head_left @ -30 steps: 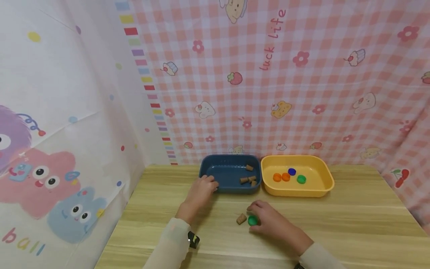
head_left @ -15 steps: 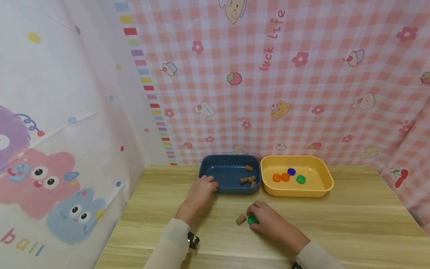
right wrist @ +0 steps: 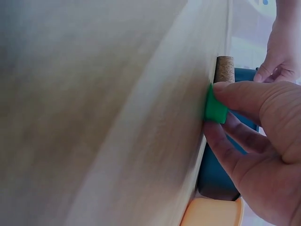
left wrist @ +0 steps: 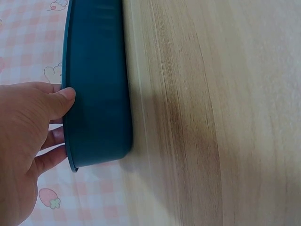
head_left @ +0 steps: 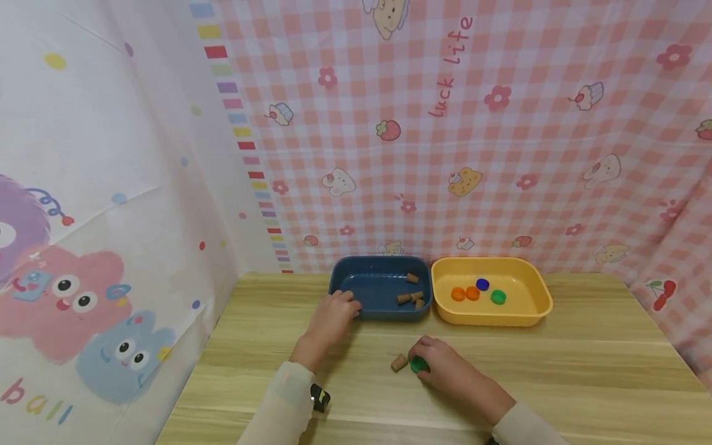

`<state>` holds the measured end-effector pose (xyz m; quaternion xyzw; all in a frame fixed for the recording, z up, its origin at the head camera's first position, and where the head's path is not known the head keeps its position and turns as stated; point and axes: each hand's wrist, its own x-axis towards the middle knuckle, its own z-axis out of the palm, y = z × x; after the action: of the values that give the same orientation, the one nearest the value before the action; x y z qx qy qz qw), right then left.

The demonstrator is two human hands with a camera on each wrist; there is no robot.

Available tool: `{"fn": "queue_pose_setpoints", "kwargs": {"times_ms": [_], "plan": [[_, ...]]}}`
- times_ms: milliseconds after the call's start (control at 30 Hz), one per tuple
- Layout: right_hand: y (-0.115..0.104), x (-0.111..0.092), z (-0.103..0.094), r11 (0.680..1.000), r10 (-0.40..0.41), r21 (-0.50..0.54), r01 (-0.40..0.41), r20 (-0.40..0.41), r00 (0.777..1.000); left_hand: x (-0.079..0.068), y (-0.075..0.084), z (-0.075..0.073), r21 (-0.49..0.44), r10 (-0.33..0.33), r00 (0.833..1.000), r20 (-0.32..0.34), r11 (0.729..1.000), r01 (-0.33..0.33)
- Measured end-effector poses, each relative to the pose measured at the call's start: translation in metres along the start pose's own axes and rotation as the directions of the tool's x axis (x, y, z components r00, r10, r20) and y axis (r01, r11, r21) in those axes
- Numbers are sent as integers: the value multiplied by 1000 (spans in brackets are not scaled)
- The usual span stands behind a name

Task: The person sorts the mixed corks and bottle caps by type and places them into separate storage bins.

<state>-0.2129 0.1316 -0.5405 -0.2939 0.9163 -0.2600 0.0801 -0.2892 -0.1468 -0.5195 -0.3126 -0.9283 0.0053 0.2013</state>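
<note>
My left hand (head_left: 332,318) grips the near left rim of a dark blue tray (head_left: 367,314). In the left wrist view its thumb presses the tray's outer wall (left wrist: 99,94) while the fingers go over the rim. Several corks (head_left: 412,278) lie in the right part of that tray. On the table, my right hand (head_left: 447,369) pinches a green bottle cap (head_left: 419,364) between thumb and fingers, clearly seen in the right wrist view as a green cap (right wrist: 216,107). A single cork (head_left: 399,362) lies just left of the cap.
A yellow tray (head_left: 489,318) stands right beside the blue one. In it are two orange caps (head_left: 465,293), a blue cap (head_left: 483,284) and a green cap (head_left: 498,297). Behind the wooden table (head_left: 601,352) hangs a pink checked cloth (head_left: 423,167).
My right hand's fingers have closed in on the green cap and now pinch it. The left hand stays on the blue tray's rim, and the trays have not moved.
</note>
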Motion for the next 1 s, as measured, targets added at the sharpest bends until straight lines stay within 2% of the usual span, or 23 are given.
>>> {"fn": "queue_pose_setpoints", "kwargs": {"times_ms": [300, 500, 767, 1000], "plan": [[3, -7, -4, 999, 13, 45, -11, -28, 1000, 0, 0, 0, -4, -6, 1000, 13, 1000, 6], [8, -14, -16, 999, -34, -6, 33, -97, 995, 0, 0, -1, -17, -6, 1000, 7, 1000, 6], [16, -26, -31, 998, -41, -63, 31, -149, 988, 1, 0, -3, -15, -4, 1000, 4, 1000, 4], [19, -32, -49, 995, -45, -96, 30, -153, 987, 0, 0, -2, -21, -2, 1000, 7, 1000, 2]]}}
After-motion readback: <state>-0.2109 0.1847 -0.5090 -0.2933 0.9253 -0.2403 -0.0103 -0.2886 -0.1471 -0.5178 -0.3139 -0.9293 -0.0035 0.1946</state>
